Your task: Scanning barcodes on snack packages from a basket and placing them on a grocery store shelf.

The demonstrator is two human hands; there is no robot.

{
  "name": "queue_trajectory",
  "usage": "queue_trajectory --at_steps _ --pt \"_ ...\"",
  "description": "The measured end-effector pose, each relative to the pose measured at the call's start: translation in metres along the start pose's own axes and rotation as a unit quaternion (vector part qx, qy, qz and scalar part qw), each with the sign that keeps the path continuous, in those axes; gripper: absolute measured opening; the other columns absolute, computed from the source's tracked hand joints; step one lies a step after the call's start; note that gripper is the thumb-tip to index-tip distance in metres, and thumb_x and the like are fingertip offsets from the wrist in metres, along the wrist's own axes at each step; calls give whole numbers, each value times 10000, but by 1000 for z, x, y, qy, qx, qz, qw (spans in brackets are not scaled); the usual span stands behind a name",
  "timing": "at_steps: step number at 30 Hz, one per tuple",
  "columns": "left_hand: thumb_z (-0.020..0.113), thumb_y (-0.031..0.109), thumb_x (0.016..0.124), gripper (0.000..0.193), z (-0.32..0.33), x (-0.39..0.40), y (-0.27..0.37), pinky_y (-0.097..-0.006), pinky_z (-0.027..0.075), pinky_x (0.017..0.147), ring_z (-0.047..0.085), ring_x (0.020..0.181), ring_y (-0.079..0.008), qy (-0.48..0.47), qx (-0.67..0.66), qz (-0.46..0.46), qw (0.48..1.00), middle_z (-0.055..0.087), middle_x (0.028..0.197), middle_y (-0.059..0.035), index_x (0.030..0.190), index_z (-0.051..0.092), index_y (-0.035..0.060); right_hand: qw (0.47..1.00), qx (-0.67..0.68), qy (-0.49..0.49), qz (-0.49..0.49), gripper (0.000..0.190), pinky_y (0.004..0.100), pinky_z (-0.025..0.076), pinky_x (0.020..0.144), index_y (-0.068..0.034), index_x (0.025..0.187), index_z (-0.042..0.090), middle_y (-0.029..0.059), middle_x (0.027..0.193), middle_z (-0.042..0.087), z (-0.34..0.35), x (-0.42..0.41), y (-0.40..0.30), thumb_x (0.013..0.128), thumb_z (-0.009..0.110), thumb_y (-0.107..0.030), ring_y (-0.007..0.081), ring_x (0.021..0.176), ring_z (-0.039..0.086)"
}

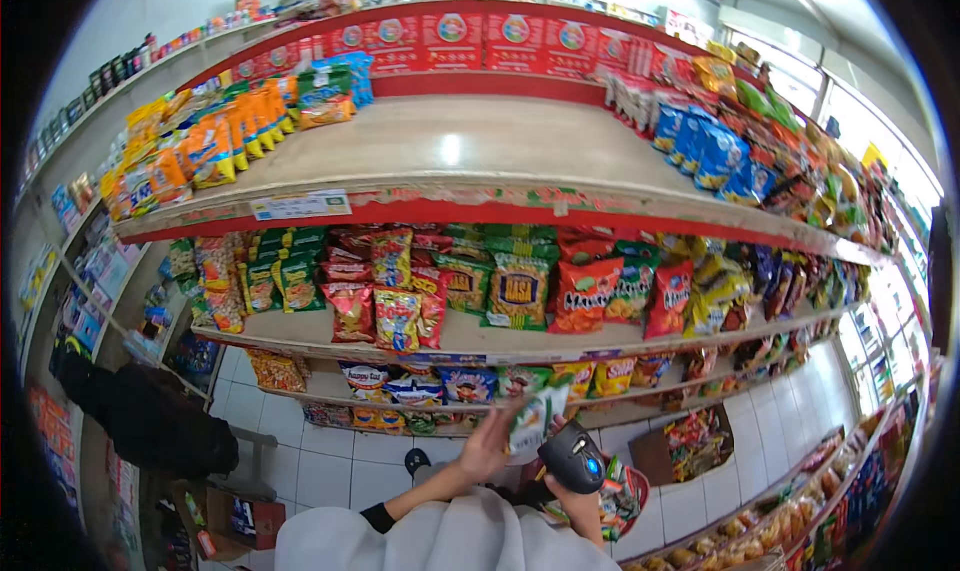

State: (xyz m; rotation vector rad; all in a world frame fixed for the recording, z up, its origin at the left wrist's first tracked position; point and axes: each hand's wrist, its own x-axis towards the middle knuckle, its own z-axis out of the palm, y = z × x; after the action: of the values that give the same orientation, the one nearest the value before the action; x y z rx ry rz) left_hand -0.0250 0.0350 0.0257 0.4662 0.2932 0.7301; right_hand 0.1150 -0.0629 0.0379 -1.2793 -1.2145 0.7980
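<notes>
My left hand (pixel 484 451) grips a green-and-white snack packet (pixel 534 422) by its left side; fingers and packet are blurred by motion. In my right hand (pixel 579 503) is a black handheld barcode scanner (pixel 568 455) with a blue light glowing on top. The scanner sits just right of the packet, close to its lower edge. Under my right forearm is a red-rimmed basket (pixel 643 496) holding several snack packets (pixel 619 500), partly hidden by the hand and scanner.
Ahead stands a shelf unit with a pale upper shelf (pixel 480 135), orange packets (pixel 217 147) at left and blue packets (pixel 712 151) at right. Snack bags (pixel 519 282) fill the shelf below. Cardboard boxes (pixel 652 455) stand on the tiled floor. A dark-clothed person (pixel 150 421) is at left.
</notes>
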Motion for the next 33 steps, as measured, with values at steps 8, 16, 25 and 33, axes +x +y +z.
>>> queue_trajectory --at_steps 8,16,25,33 --pt "762 154 645 755 -35 -18 44 -259 369 852 407 1092 -131 60 403 204 890 429 1221 -82 1267 341 86 944 274 -158 90 584 340 369 879 -14 1133 487 89 1106 528 11 38 42 603 723 -82 196 1035 483" --pt "667 69 716 408 23 -64 187 -275 404 834 517 929 -135 206 359 388 823 552 998 -44 1077 487 5 902 349 -242 71 776 508 364 905 40 1210 402 254 1223 418 47 88 20 582 715 -292 374 1100 445" --pt "592 193 796 360 76 -16 456 -293 432 744 550 849 -155 256 626 510 531 589 930 -99 1078 502 -12 911 391 -89 97 384 509 441 829 17 883 489 260 1035 509 60 81 28 684 659 -264 356 948 535" --pt "547 220 792 691 50 72 539 -394 446 793 549 957 -356 472 757 284 351 525 1040 -290 1274 144 -68 916 388 -9 104 344 503 454 814 13 881 478 232 979 522 60 75 46 717 631 -248 339 929 541"
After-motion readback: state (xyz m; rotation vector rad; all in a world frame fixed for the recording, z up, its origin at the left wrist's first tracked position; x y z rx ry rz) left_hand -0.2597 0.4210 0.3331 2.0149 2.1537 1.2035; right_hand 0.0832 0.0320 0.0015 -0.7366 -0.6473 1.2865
